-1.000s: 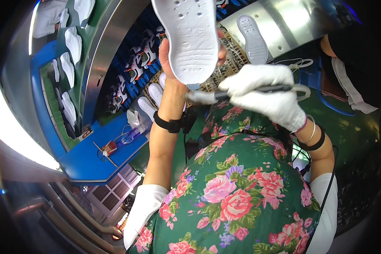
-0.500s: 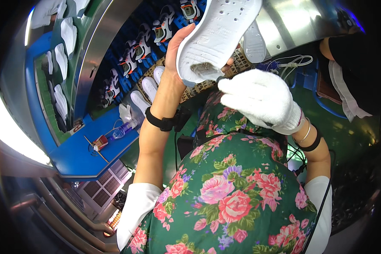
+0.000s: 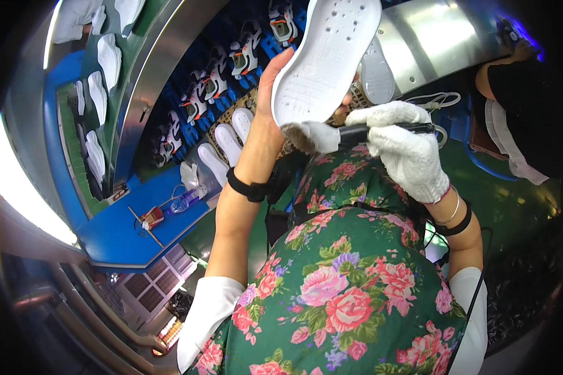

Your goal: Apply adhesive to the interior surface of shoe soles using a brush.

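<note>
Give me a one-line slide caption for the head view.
Bare left hand holds up a white shoe sole; gloved right hand applies a dark-handled tool.

The toe of the white foam shoe sole (image 3: 325,62) runs off the top edge, and its heel covers most of the bare left hand (image 3: 275,94). The working tip of the dark slim tool (image 3: 388,130) in the white-gloved right hand (image 3: 406,153) is hidden behind a white cloth wad (image 3: 316,134). The small red object (image 3: 151,217) on the blue tabletop (image 3: 131,240) is too small to tell.

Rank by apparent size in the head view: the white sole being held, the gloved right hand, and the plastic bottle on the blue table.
1. white sole, largest, though it is nearest the camera
2. gloved right hand
3. plastic bottle, smallest, and farther away
</note>
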Available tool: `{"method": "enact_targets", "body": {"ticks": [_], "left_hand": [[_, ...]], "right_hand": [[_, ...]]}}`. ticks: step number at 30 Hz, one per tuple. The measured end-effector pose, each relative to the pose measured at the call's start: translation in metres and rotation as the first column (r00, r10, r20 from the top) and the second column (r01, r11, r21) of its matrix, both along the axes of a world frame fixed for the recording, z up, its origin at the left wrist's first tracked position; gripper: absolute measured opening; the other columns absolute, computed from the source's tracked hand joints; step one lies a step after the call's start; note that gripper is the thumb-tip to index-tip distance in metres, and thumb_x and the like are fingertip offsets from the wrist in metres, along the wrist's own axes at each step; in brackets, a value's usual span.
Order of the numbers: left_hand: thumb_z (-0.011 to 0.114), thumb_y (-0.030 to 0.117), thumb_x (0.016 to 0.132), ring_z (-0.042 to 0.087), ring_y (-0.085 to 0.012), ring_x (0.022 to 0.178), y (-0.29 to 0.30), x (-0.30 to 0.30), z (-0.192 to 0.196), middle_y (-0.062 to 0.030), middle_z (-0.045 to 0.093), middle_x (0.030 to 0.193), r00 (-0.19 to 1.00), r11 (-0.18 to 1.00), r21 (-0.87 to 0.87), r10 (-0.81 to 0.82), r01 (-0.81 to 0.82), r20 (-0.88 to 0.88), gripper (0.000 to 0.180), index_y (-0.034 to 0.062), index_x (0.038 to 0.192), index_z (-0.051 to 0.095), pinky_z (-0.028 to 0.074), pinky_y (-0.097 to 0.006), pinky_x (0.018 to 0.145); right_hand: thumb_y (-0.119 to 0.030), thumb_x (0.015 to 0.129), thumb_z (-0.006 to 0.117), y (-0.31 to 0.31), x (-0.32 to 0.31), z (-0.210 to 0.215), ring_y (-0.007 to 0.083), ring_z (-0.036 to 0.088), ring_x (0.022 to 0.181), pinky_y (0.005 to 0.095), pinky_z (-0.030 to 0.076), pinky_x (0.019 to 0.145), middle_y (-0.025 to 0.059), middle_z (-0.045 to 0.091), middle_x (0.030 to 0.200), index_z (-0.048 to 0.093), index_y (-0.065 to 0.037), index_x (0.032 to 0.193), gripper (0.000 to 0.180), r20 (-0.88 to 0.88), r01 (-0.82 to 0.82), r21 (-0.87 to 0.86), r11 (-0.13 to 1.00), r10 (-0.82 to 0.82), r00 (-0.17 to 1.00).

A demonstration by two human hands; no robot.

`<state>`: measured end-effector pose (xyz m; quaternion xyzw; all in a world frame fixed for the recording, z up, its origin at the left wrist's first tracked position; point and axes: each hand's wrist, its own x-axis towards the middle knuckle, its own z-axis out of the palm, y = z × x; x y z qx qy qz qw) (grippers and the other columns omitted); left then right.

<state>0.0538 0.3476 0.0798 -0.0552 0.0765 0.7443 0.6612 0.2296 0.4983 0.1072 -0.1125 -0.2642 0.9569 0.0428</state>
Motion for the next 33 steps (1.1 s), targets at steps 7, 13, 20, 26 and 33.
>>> {"method": "enact_targets", "body": {"ticks": [7,13,20,26,33], "left_hand": [[0.038,0.053,0.098,0.059,-0.0499,0.105,0.001,0.022,-0.007,-0.0291,0.053,0.133,0.998,0.993,-0.099,0.060,-0.058,0.024,0.068,0.0060,0.147,0.040,0.048,-0.063,0.087],[0.036,0.052,0.099,0.060,-0.0511,0.097,0.004,0.038,-0.011,-0.0261,0.056,0.131,0.997,0.967,-0.243,0.074,-0.074,-0.006,0.064,0.0099,0.146,0.042,0.050,-0.059,0.078],[0.043,0.055,0.094,0.054,-0.0439,0.120,0.005,0.022,-0.014,-0.0274,0.049,0.139,0.961,0.937,-0.230,0.275,-0.264,0.018,0.074,0.0036,0.147,0.038,0.046,-0.059,0.099],[0.048,0.068,0.086,0.049,-0.0348,0.099,0.017,0.004,-0.012,-0.0234,0.046,0.135,0.963,0.992,-0.039,0.109,-0.123,-0.247,0.089,0.0053,0.148,0.036,0.044,-0.046,0.081],[0.048,0.060,0.088,0.058,-0.0474,0.100,0.031,-0.001,-0.011,-0.0313,0.048,0.134,0.972,0.981,0.112,0.176,-0.159,-0.156,0.084,0.0002,0.146,0.038,0.056,-0.052,0.082]], "right_hand": [[-0.002,0.083,0.073,0.046,-0.019,0.007,0.0113,0.069,0.075,0.0237,0.055,0.070,0.0098,0.075,0.086,0.075,0.000,0.097,0.015,-0.130,0.153,0.908,0.390,-0.085,0.988],[-0.002,0.073,0.076,0.072,-0.047,0.015,0.0257,0.069,0.086,0.0332,0.053,0.075,0.0087,0.073,0.095,0.073,-0.004,0.097,0.024,-0.458,0.446,0.888,-0.112,-0.139,0.878],[-0.002,0.072,0.077,0.031,-0.018,0.003,0.0258,0.069,0.079,0.0330,0.056,0.070,0.0100,0.073,0.094,0.074,-0.007,0.098,0.027,-0.488,0.489,0.872,-0.004,0.060,0.871],[-0.001,0.070,0.080,0.007,-0.007,0.013,0.0248,0.069,0.077,0.0325,0.054,0.069,0.0104,0.073,0.092,0.074,-0.008,0.091,0.023,-0.473,0.468,0.881,0.071,0.118,0.873],[0.003,0.081,0.073,0.013,0.001,0.009,0.0127,0.069,0.086,0.0276,0.056,0.079,0.0112,0.074,0.096,0.073,0.002,0.095,0.014,0.093,0.038,0.555,0.831,-0.108,0.990]]}}
